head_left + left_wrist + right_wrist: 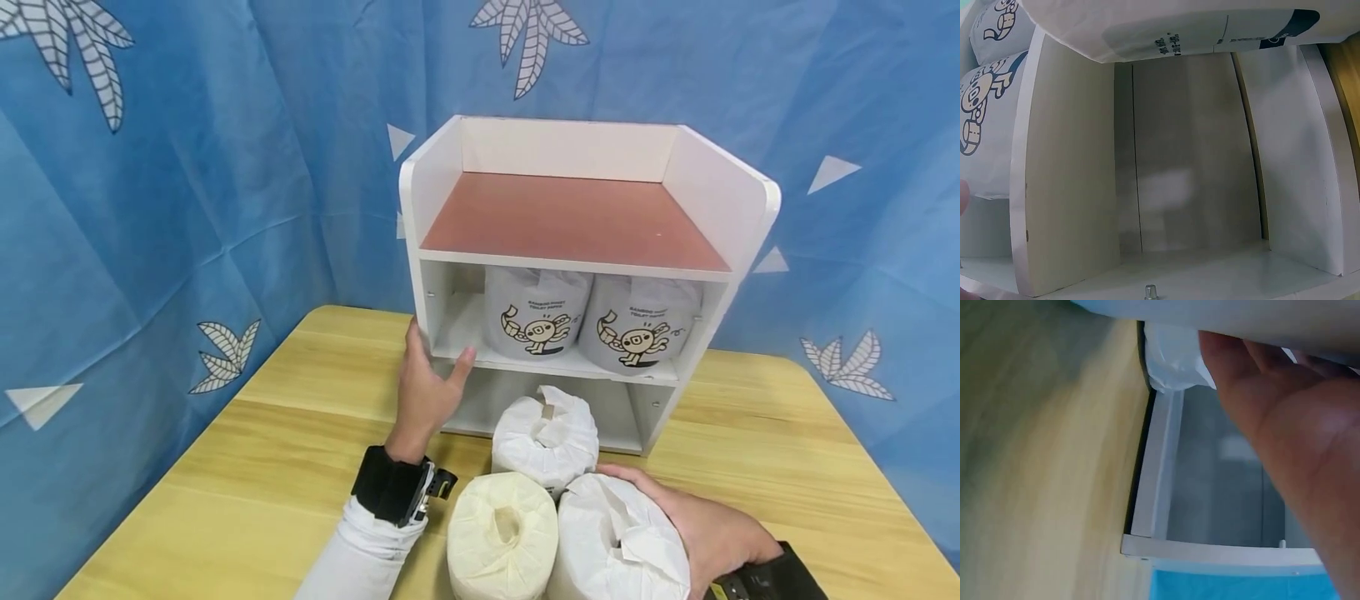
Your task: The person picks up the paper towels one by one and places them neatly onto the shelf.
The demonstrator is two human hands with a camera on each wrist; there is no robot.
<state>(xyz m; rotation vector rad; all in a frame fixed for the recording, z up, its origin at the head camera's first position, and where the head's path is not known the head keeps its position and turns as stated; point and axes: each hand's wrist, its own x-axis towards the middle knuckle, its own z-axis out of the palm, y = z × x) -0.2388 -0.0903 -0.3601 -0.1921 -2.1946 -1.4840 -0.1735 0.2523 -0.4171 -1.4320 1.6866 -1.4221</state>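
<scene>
My left hand (pixel 431 387) holds the left side panel of a small white shelf (pixel 566 365), fingers along its outside and thumb in front. My right hand (pixel 712 529) curls round the outer side of a white-wrapped toilet roll (pixel 618 542), its fingertips behind the roll. Left of that roll stands a cream-wrapped toilet roll (pixel 502 533). Another white toilet roll (pixel 543 437) stands in front of the lower compartment and overlaps its opening. Two printed toilet rolls (pixel 536 312) sit side by side in the middle compartment.
The shelf has a reddish-brown top board (pixel 573 218) with raised sides. Its lower compartment (pixel 1191 162) shows bare walls and a small metal peg. Under everything lies a wood-grain table (pixel 285 467). Blue patterned cloth (pixel 187 167) hangs behind and at both sides.
</scene>
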